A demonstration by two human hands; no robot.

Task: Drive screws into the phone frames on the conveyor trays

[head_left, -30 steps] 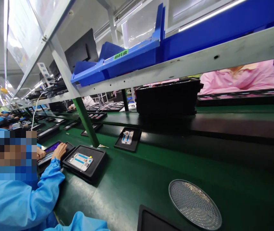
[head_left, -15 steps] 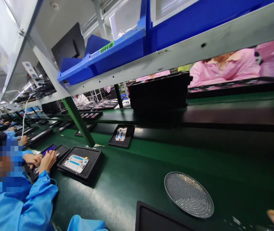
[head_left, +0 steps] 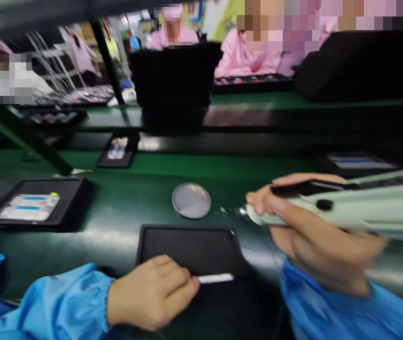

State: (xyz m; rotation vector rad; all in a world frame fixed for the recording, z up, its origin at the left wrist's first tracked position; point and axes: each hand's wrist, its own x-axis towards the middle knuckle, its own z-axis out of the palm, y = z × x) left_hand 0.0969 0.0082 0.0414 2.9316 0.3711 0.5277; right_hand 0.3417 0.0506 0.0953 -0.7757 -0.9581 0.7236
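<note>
- One thin white piece (head_left: 217, 278) shows edge-on over the near part of a black tray (head_left: 190, 245); the left hand (head_left: 155, 293) has its fingers closed on the left end. Whether it touches the tray, I cannot tell.
- A light, level pinch would suit so slim a piece, with no bending of its free right end.
- To the right, the right hand (head_left: 314, 236) wraps firmly round a pale green tool (head_left: 357, 215) near its silver tip, which points left, apart from the piece. Its long body probably calls for a steady wrist.
- The tool's shell looks smooth, with a black strip on top; the tray is matt and rimmed.
- Beyond the tray lies a round grey dish (head_left: 187, 208), finely dotted, with pale specks (head_left: 223, 210) just right on the glossy green tabletop (head_left: 116, 245).
</note>
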